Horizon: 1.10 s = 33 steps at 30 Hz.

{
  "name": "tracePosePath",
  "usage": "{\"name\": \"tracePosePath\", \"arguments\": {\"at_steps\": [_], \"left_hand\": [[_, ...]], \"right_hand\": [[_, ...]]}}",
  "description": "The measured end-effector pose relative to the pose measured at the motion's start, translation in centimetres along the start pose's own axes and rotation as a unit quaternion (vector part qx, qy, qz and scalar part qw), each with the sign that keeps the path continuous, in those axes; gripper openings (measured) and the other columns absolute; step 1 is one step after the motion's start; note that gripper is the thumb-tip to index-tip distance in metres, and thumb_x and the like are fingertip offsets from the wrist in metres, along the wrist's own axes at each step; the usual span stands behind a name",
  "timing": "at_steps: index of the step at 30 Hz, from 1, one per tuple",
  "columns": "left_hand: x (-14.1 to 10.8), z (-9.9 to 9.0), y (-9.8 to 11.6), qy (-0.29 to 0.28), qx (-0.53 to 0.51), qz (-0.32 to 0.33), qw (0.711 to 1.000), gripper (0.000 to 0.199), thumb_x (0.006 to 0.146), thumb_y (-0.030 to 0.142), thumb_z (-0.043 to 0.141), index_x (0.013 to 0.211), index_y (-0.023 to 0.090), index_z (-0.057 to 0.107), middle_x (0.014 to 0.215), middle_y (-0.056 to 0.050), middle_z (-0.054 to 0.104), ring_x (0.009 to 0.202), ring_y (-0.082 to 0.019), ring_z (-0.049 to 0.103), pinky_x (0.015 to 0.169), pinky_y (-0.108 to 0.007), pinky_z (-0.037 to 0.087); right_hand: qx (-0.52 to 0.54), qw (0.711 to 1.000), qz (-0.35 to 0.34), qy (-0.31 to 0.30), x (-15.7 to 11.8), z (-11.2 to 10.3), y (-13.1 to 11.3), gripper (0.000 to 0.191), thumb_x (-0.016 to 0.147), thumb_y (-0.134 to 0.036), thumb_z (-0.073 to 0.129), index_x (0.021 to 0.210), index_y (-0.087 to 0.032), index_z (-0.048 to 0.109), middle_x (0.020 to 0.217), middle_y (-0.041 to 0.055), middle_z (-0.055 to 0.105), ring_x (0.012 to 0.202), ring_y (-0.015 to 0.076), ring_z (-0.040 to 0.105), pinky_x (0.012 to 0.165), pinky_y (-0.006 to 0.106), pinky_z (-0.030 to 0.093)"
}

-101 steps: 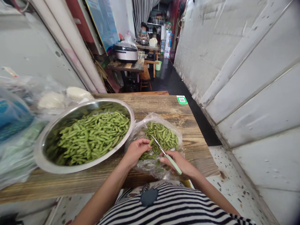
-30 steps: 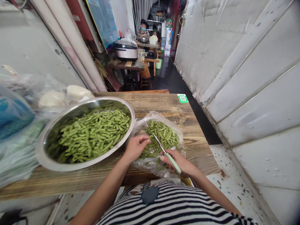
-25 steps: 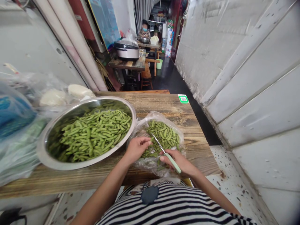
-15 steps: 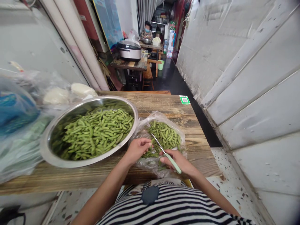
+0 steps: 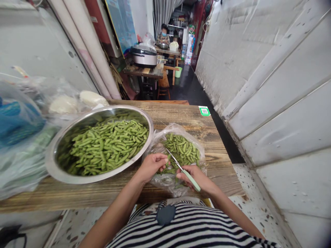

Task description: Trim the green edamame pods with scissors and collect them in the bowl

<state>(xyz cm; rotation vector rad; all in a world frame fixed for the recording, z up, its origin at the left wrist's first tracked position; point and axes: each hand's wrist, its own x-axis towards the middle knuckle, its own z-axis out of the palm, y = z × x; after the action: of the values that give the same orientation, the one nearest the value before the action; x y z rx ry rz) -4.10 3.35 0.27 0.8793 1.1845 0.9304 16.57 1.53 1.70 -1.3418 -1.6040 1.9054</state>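
Observation:
My right hand point(image 5: 193, 175) is closed round the pale green handle of a pair of scissors point(image 5: 190, 179), whose metal blades point up and left. Just left of the blade tips, my left hand point(image 5: 154, 166) pinches a green soybean pod point(image 5: 169, 157) between thumb and fingers. Both hands are over a clear plastic bag point(image 5: 173, 128) spread on the table, with a heap of soybean pods point(image 5: 184, 146) in it. To the left stands a wide steel basin point(image 5: 55, 174) holding a large pile of pods point(image 5: 111, 144).
Plastic bags point(image 5: 20, 155) and pale wrapped lumps point(image 5: 63, 104) crowd the left of the wooden table point(image 5: 217, 165). A QR code card point(image 5: 204, 110) lies at its far right corner. Beyond are a rice cooker point(image 5: 143, 56) on another table and a seated person point(image 5: 163, 36). A wall stands right.
The hands stay almost in place; my left hand shifts slightly and the pod at its fingertips shows more clearly by the scissor tips. The view has moved very slightly.

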Motion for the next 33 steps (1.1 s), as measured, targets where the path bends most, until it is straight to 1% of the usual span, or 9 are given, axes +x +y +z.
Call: {"name": "tracePosePath", "arguments": {"at_steps": [3, 6, 10, 15, 22, 29, 31, 32, 33], "left_hand": [[0.1, 0.0, 0.0, -0.010, -0.111, -0.016, 0.994, 0.028, 0.060, 0.029, 0.079, 0.078, 0.011, 0.067, 0.073, -0.005, 0.067, 0.058, -0.008, 0.057, 0.055, -0.019, 0.047], [0.1, 0.0, 0.3, -0.016, -0.194, -0.026, 0.981, 0.022, 0.062, 0.023, 0.080, 0.076, 0.012, 0.066, 0.073, -0.002, 0.065, 0.066, -0.008, 0.061, 0.061, -0.016, 0.050], [0.0, 0.1, 0.4, -0.006, -0.235, -0.038, 0.971, 0.018, 0.063, 0.016, 0.079, 0.073, 0.013, 0.064, 0.069, 0.000, 0.062, 0.064, -0.007, 0.061, 0.059, -0.014, 0.050], [0.0, 0.7, 0.3, 0.043, -0.246, -0.007, 0.968, 0.019, 0.062, 0.012, 0.077, 0.076, 0.013, 0.064, 0.072, 0.000, 0.065, 0.070, -0.009, 0.064, 0.065, -0.016, 0.053], [-0.2, 1.0, 0.3, 0.068, -0.219, 0.017, 0.973, 0.026, 0.056, 0.018, 0.081, 0.073, 0.012, 0.063, 0.069, -0.002, 0.068, 0.066, -0.011, 0.065, 0.063, -0.019, 0.053], [-0.8, 1.4, 0.5, 0.088, -0.159, 0.036, 0.983, 0.030, 0.055, 0.025, 0.081, 0.073, 0.011, 0.062, 0.068, -0.003, 0.068, 0.064, -0.013, 0.065, 0.065, -0.026, 0.054], [-1.4, 0.7, 1.3, 0.139, -0.085, 0.099, 0.982, 0.027, 0.062, 0.029, 0.076, 0.078, 0.013, 0.062, 0.069, -0.003, 0.067, 0.064, -0.015, 0.064, 0.066, -0.030, 0.054], [-1.7, 0.1, 1.9, 0.190, -0.030, 0.148, 0.970, 0.026, 0.067, 0.031, 0.073, 0.082, 0.014, 0.062, 0.071, -0.003, 0.067, 0.065, -0.016, 0.064, 0.068, -0.033, 0.054], [-2.0, -0.6, 2.6, 0.252, 0.038, 0.202, 0.946, 0.024, 0.072, 0.032, 0.068, 0.088, 0.015, 0.062, 0.076, -0.004, 0.068, 0.069, -0.017, 0.065, 0.073, -0.035, 0.054]], "right_hand": [[0.018, 1.000, -0.007, 0.009, 0.1, 0.1, 0.0, 0.045, 0.074, -0.059, 0.063, 0.088, -0.016, 0.055, 0.042, -0.0101, 0.039, 0.034, 0.0064, 0.034, 0.032, 0.016, 0.029], [0.017, 1.000, -0.018, 0.004, 0.0, 0.2, 0.1, 0.048, 0.076, -0.059, 0.060, 0.095, -0.016, 0.055, 0.046, -0.0095, 0.040, 0.037, 0.0066, 0.036, 0.035, 0.016, 0.032], [-0.013, 0.999, -0.036, -0.008, -0.4, 0.2, 0.4, 0.048, 0.079, -0.059, 0.057, 0.101, -0.016, 0.056, 0.054, -0.0072, 0.044, 0.043, 0.0069, 0.040, 0.040, 0.017, 0.035], [-0.033, 0.999, -0.039, -0.012, -0.8, 0.3, 0.2, 0.047, 0.081, -0.058, 0.056, 0.105, -0.018, 0.055, 0.056, -0.0062, 0.046, 0.044, 0.0077, 0.042, 0.041, 0.018, 0.036], [-0.042, 0.999, -0.027, -0.007, -0.9, 0.2, -0.6, 0.046, 0.078, -0.057, 0.060, 0.101, -0.017, 0.057, 0.052, -0.0072, 0.043, 0.041, 0.0077, 0.039, 0.039, 0.018, 0.033], [-0.053, 0.998, -0.006, 0.017, -0.3, 0.0, -0.4, 0.040, 0.073, -0.055, 0.065, 0.078, -0.016, 0.057, 0.046, -0.0080, 0.039, 0.037, 0.0058, 0.034, 0.034, 0.016, 0.025], [-0.029, 0.999, -0.001, 0.025, 0.1, 0.0, 0.0, 0.041, 0.072, -0.055, 0.067, 0.079, -0.016, 0.057, 0.046, -0.0083, 0.040, 0.036, 0.0057, 0.035, 0.032, 0.016, 0.026], [-0.022, 0.999, 0.001, 0.026, 0.2, 0.0, 0.2, 0.041, 0.071, -0.055, 0.067, 0.080, -0.016, 0.057, 0.047, -0.0085, 0.040, 0.036, 0.0055, 0.035, 0.032, 0.016, 0.027], [-0.019, 0.999, 0.005, 0.028, 0.3, -0.1, 0.4, 0.042, 0.071, -0.055, 0.067, 0.081, -0.016, 0.057, 0.046, -0.0087, 0.041, 0.035, 0.0055, 0.035, 0.032, 0.016, 0.028]]}}
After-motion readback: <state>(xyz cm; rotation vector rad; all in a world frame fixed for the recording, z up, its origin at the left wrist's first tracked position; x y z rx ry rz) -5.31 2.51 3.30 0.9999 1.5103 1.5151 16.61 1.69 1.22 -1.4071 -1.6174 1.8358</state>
